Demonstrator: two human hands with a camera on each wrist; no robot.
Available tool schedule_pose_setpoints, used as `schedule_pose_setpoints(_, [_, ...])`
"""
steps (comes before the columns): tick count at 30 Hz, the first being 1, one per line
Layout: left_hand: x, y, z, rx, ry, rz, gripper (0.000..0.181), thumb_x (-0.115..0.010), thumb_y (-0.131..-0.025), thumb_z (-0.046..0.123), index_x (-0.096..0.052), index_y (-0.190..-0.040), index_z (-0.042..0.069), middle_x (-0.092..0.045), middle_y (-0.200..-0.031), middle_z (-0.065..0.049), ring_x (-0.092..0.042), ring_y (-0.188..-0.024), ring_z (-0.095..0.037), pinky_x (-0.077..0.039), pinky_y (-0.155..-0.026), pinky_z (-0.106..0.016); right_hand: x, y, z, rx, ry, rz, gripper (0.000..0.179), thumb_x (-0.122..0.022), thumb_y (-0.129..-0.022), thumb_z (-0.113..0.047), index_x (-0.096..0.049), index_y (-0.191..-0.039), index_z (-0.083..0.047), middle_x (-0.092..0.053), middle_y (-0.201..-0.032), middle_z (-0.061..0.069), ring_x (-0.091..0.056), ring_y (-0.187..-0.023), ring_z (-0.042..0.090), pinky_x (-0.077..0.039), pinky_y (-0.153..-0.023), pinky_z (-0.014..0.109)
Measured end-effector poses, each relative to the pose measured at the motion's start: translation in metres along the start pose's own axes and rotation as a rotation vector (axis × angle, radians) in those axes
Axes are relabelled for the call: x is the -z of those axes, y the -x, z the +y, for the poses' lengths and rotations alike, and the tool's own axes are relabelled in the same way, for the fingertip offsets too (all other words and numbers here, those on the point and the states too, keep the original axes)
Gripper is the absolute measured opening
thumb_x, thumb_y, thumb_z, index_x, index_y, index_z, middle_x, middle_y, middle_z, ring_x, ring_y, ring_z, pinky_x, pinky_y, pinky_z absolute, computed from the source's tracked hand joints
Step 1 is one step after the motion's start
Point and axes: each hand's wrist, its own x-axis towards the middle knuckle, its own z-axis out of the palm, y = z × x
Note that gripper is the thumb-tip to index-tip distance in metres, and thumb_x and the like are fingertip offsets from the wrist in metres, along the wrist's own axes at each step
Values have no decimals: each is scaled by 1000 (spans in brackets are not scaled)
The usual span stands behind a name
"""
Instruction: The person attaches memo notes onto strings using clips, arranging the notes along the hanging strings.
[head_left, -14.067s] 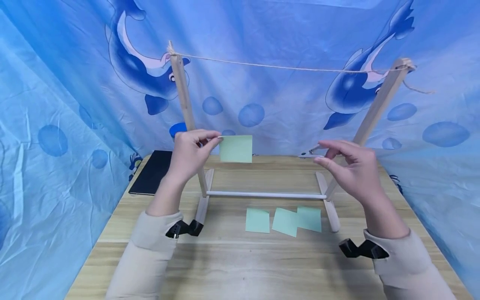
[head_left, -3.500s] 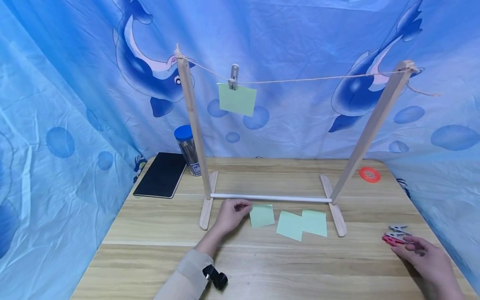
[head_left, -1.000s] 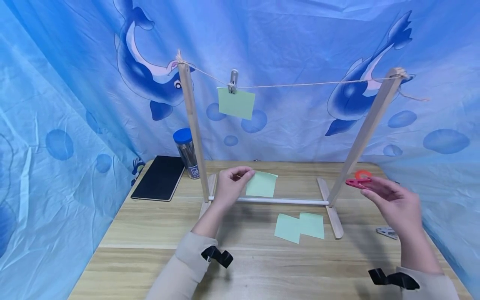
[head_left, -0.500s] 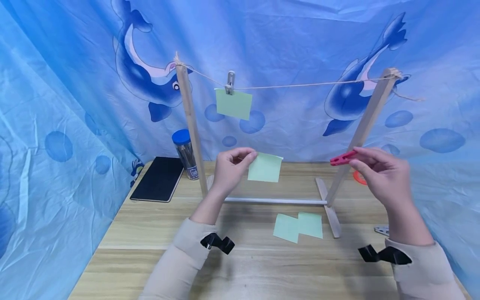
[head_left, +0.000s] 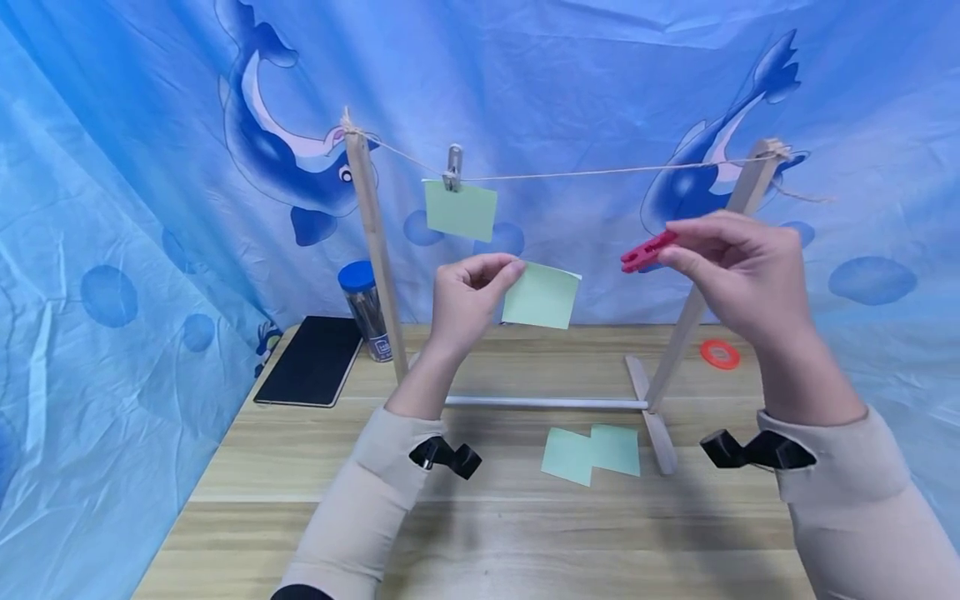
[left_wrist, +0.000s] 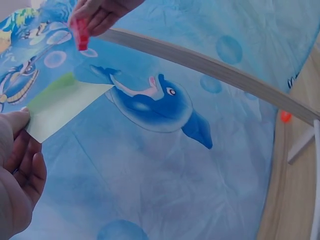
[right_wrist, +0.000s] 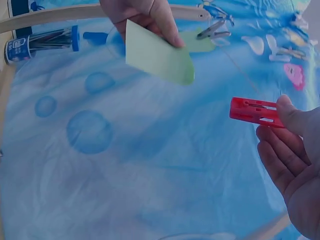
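Note:
Between thumb and fingers, my left hand [head_left: 468,302] pinches a pale green sticky note [head_left: 543,297] by its upper left corner, in the air below the string [head_left: 585,173]. Over to the right, my right hand [head_left: 742,271] pinches a red clothespin [head_left: 648,252], its nose pointing left toward the note; a gap separates them. In the right wrist view the red clothespin [right_wrist: 255,111] shows its slotted side. Another green note [head_left: 461,210] hangs from the string, held by a grey clothespin [head_left: 453,168].
Two wooden posts [head_left: 367,217] carry the string, joined low by a white rod [head_left: 547,403]. Two overlapping green notes [head_left: 568,456] lie on the table [head_left: 510,533]. Behind the left post stand a blue-lidded jar [head_left: 365,308] and a black notebook [head_left: 309,360]. An orange ring [head_left: 720,354] lies far right.
My left hand has picked up a note from the table and raised it toward the string. My right hand has taken the red clothespin and moved it up and left.

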Motion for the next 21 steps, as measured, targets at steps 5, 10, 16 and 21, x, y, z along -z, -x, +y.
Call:
schedule_pose_setpoints(5, [-4, -7, 6, -9, 22, 61, 18, -81, -89, 20, -80, -95, 3, -73, -78, -2, -57, -66, -13, -45, -58, -22, -4, -22, -12, 33, -9, 16, 25, -78, -79, 15, -75, -104, 8, -75, -97, -5, -69, -78, 1, -51, -70, 12])
schedule_pose_setpoints(10, [-8, -16, 12, -41, 31, 176, 18, -83, -86, 21, -81, -92, 4, -71, -74, 0, -54, -61, -13, -41, -54, -21, -7, -42, -23, 104, -18, 18, 25, -78, -78, 17, -76, -100, 8, -74, -95, -7, -69, -79, 1, -53, -73, 12])
schedule_pose_setpoints(16, [-11, -23, 19, -88, 42, 237, 18, -84, -86, 23, -81, -91, 5, -70, -72, -1, -52, -58, -15, -39, -52, -22, -10, -62, -34, 180, 13, 3, 26, -79, -76, 17, -78, -99, 5, -73, -91, -7, -69, -81, -1, -52, -74, 12])
schedule_pose_setpoints(21, [-15, -27, 20, -93, 60, 250, 17, -85, -85, 20, -81, -90, 3, -69, -69, 1, -51, -57, -14, -38, -51, -21, -13, -77, -44, 219, 34, -13, 24, -80, -78, 12, -78, -101, 5, -75, -93, 13, -69, -84, -5, -53, -76, 13])
